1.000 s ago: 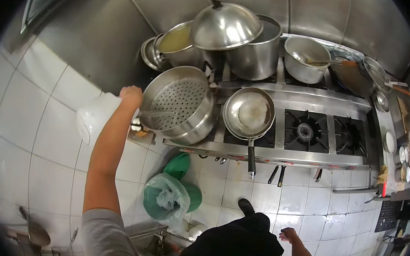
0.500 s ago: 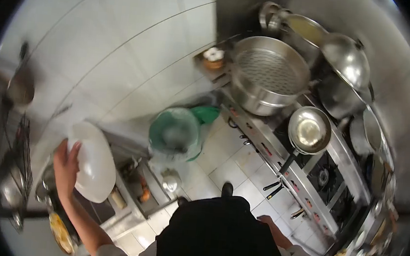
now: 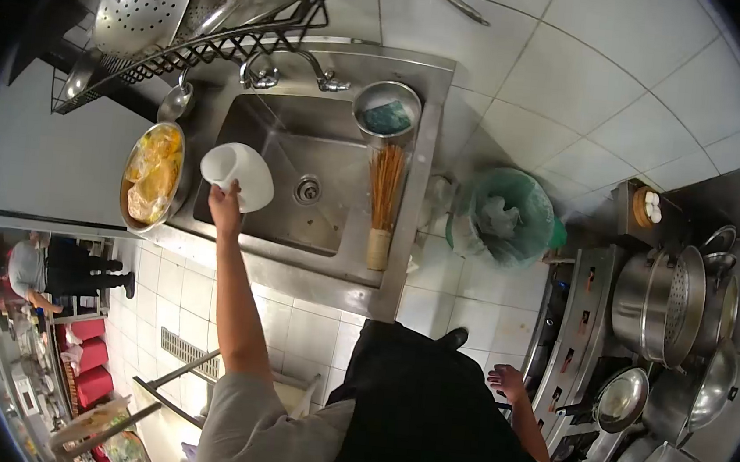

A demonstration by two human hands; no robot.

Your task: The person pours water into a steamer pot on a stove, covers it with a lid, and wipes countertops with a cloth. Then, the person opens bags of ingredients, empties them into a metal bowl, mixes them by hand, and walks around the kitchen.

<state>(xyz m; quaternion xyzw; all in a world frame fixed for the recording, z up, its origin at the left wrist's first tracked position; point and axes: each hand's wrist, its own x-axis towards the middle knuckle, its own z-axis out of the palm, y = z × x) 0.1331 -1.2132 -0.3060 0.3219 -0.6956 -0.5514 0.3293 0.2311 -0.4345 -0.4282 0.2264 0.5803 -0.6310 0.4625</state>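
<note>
Two bare hands: right hand (image 3: 508,382) released, fingers loosely curled, off the sink's near right corner. Left hand (image 3: 225,199) grasping a white bowl (image 3: 254,177) by its lower left side, over the left part of the sink (image 3: 340,167). Bowl is smooth, rounded, slightly shiny: short round collar at one end, wider body at the other. Can't tell what's inside. Bowl tilted; long axis roughly left-right, collar toward the sink's left edge, wide end toward the drain (image 3: 307,190).

Sink: brushed steel, rectangular, rounded corners. Left of it, oval metal pan (image 3: 176,203) full of lumpy yellow-orange food (image 3: 155,173). Along its right side, bundle of thin brown sticks (image 3: 384,193), pale wrapped end nearest. Beyond the sticks, round steel bowl (image 3: 391,95) with dark green pad (image 3: 387,120). At the sink's back, chrome taps (image 3: 264,78); above its back left, black wire rack (image 3: 254,49).

Right of the sink: green bin (image 3: 529,219), clear liner, crumpled plastic inside. Farther right, big steel pot (image 3: 638,303) with perforated insert (image 3: 687,303), round frying pan (image 3: 622,400). Well left of the sink, a person in grey top (image 3: 28,267) stands.
</note>
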